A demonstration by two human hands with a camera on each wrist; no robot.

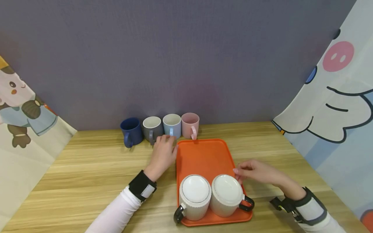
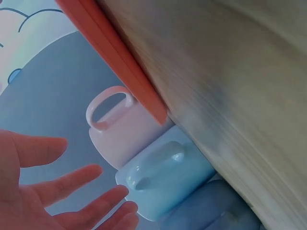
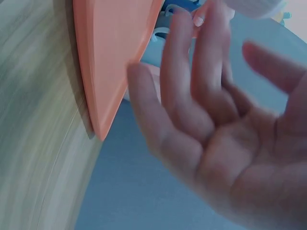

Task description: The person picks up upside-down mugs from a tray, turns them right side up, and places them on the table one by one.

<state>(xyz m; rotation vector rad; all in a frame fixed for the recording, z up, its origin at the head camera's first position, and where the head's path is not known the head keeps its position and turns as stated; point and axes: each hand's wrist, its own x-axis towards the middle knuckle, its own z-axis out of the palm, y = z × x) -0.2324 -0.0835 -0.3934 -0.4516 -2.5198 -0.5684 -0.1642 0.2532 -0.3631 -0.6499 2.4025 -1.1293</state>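
My left hand (image 1: 163, 153) reaches over the table toward a light blue mug (image 1: 172, 124), fingers spread and holding nothing. In the left wrist view its fingertips lie close to the light blue mug (image 2: 165, 175), with a pink mug (image 2: 127, 129) beside it. My right hand (image 1: 257, 171) hovers by the right rim of an orange tray (image 1: 204, 155), fingers loosely bent around nothing. Two whitish mugs with black handles, a left one (image 1: 194, 197) and a right one (image 1: 226, 195), stand upside down on the tray's near end.
Along the back wall, a navy mug (image 1: 131, 132), a grey mug (image 1: 156, 129), the light blue one and the pink one stand upright in a row. The tray's far edge lies just in front of the pink mug. Cartoon-printed cloths (image 1: 329, 106) hang at both sides.
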